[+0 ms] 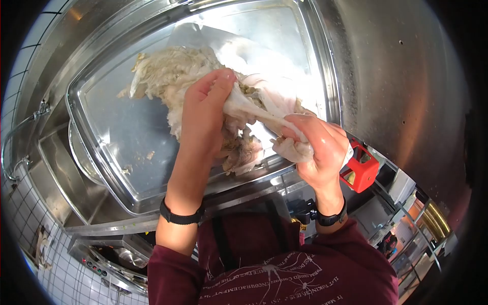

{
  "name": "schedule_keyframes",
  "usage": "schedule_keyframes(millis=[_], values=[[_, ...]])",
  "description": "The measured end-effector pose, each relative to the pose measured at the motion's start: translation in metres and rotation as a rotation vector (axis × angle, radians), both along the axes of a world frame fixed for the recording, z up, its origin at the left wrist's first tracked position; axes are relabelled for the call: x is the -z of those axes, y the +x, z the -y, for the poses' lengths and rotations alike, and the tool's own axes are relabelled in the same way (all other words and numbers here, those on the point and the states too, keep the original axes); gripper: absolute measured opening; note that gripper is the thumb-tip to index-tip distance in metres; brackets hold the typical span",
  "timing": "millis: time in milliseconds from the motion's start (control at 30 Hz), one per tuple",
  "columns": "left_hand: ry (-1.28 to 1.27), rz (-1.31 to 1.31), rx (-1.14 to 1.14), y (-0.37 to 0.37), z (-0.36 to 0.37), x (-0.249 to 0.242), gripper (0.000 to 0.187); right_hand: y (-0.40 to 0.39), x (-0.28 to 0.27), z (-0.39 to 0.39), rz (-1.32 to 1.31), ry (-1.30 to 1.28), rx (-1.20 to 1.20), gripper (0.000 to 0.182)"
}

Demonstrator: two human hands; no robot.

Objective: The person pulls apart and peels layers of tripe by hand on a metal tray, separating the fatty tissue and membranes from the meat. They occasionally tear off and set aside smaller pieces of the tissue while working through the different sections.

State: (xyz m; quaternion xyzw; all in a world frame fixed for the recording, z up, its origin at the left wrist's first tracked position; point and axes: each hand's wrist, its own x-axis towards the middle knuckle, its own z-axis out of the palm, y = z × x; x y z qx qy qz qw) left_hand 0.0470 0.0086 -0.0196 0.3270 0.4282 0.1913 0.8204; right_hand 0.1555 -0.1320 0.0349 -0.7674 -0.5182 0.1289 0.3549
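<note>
A pale, wet, frilly mass that looks like tripe (173,71) lies in a large metal tray (119,132), with greenish-brown bits on its folds. My left hand (206,101) pinches one part of it near the middle of the tray. My right hand (323,145) grips another end over the tray's near right edge. A whitish strip is stretched between both hands. Below it, a pinkish-grey flap (244,155) hangs down. Small scraps (150,155) rest on the tray floor at the left.
A metal sink basin (66,178) and faucet (38,112) are at the left. A tall steel panel (386,76) stands on the right. A red holder (362,168) is beside my right wrist. White tiles (76,269) show at lower left.
</note>
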Motion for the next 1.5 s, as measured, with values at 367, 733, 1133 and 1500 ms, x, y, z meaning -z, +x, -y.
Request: schedule_keyframes(millis=[367,733,1133,1500], values=[[0.265,-0.195,-0.058,-0.001,-0.012,0.017,0.028,-0.004,-0.004,0.010,0.144,0.179,-0.196,0.030],[0.868,-0.484,0.022,-0.011,-0.036,0.033,0.031,-0.004,-0.027,0.021,0.113,0.170,-0.251,0.027],[0.932,-0.586,0.074,-0.027,-0.052,0.029,0.031,-0.003,-0.034,0.033,0.099,0.214,-0.357,0.031],[1.445,-0.702,0.773,-0.058,-0.039,-0.048,0.022,0.000,-0.006,0.039,-0.159,0.233,-0.302,0.022]])
